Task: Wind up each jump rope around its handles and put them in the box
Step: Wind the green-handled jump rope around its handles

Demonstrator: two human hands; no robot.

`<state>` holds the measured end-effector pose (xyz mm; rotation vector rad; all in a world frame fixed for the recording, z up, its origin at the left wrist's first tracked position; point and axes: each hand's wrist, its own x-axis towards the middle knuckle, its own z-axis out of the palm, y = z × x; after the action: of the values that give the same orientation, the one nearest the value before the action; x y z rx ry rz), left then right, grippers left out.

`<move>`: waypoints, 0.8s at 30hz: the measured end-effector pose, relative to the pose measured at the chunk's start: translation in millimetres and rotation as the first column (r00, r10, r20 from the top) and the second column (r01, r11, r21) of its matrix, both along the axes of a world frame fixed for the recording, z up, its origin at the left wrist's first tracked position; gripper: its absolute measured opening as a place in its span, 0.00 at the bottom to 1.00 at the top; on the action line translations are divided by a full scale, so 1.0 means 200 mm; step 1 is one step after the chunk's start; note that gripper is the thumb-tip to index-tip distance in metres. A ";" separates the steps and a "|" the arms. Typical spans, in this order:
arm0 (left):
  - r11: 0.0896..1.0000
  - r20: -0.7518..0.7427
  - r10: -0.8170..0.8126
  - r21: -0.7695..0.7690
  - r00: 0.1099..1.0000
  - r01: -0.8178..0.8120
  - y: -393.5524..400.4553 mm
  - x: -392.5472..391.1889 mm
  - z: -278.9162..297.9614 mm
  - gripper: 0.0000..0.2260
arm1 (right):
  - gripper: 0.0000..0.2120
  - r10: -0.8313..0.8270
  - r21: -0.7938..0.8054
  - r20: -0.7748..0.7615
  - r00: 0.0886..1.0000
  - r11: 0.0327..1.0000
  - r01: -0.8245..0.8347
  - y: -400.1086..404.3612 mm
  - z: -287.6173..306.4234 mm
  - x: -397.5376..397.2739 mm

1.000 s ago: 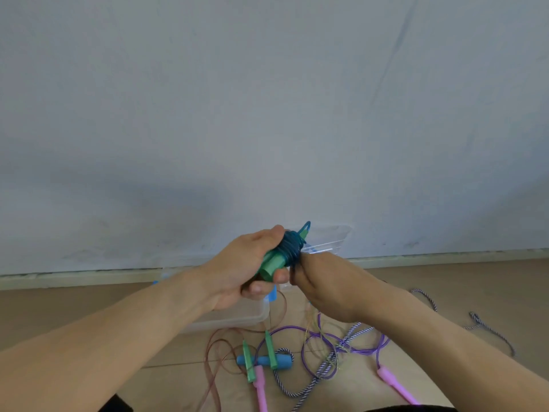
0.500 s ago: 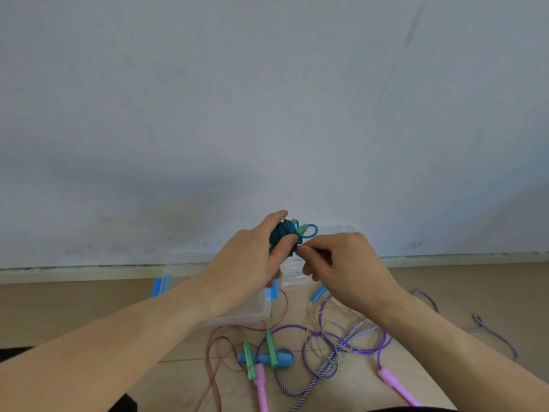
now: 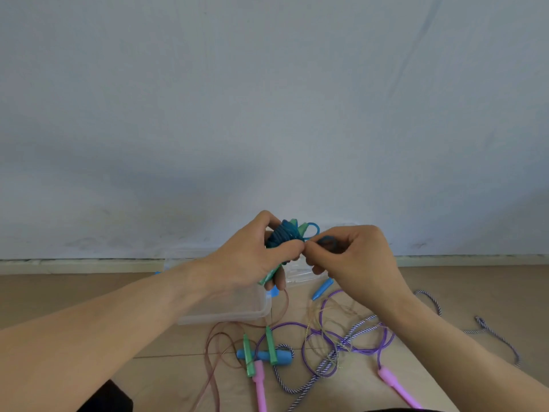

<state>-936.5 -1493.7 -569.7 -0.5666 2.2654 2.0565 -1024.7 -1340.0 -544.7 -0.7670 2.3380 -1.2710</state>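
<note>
Holding the wound blue rope above the box, your left hand grips its handles while your right hand pinches the springy, light, slippery end loop, so grip across the coils

No text, label, brand, number or sign can be read anywhere in the head view.
</note>
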 end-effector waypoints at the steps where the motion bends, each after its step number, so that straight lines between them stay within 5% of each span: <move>1: 0.998 -0.015 0.022 0.054 1.000 -0.021 0.00 -0.01 0.01 0.15 | 0.07 -0.027 -0.052 0.038 0.999 0.998 0.029 0.00 0.01 0.00; 5: 0.988 -0.022 0.089 0.127 0.996 -0.085 -0.02 -0.02 0.02 0.13 | 0.04 -0.115 -0.145 0.088 0.989 0.981 0.127 -0.01 0.02 -0.01; 12: 0.966 -0.085 0.010 -0.255 0.996 -0.031 0.01 0.04 -0.01 0.13 | 0.04 0.006 -0.062 0.075 0.997 0.998 -0.001 0.00 -0.03 0.02; 18: 0.912 -0.162 0.020 -0.401 0.987 -0.084 -0.01 0.05 -0.02 0.14 | 0.07 0.122 -0.089 0.144 0.982 0.990 -0.110 0.00 -0.02 0.00; 24: 0.876 -0.216 0.019 -0.468 0.976 -0.121 0.00 0.06 -0.05 0.15 | 0.04 0.004 -0.046 0.117 0.993 0.999 0.002 -0.01 -0.03 -0.02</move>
<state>-925.2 -1493.6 -578.8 -0.4724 2.9457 1.6324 -1028.9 -1342.3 -551.3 -0.6886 2.2227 -1.3363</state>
